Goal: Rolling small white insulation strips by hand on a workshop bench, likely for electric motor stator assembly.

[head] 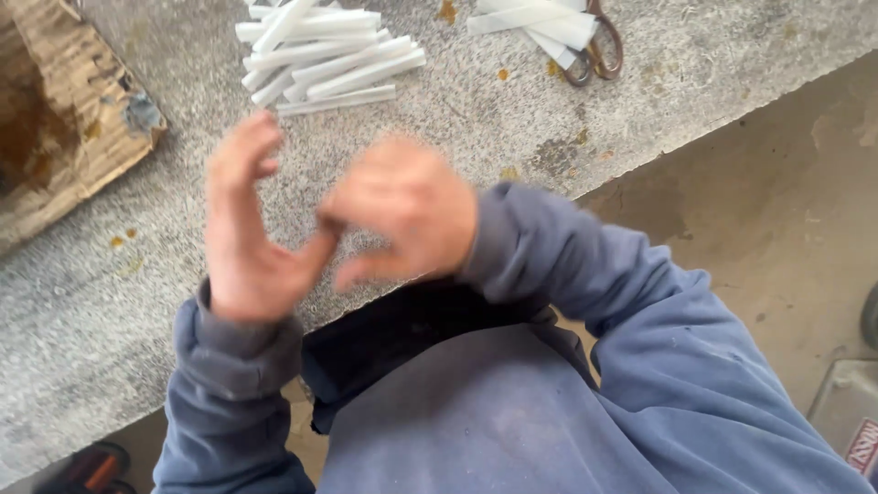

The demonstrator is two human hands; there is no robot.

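Note:
My left hand (245, 229) and my right hand (402, 215) are raised together over the near edge of a grey stone slab (512, 119), both blurred by motion. The left hand stands upright with its fingers apart and its thumb touching the right hand. The right hand is curled, fingers bent inward; I cannot tell whether it holds anything. Beyond them lies a heap of several white folded paper strips (320, 55). Both arms are in blue sleeves.
A second small bunch of white strips (540, 23) lies at the far edge beside brown-handled scissors (599, 50). A worn cardboard box (55, 119) stands at the left. Bare concrete floor (777, 210) is to the right of the slab.

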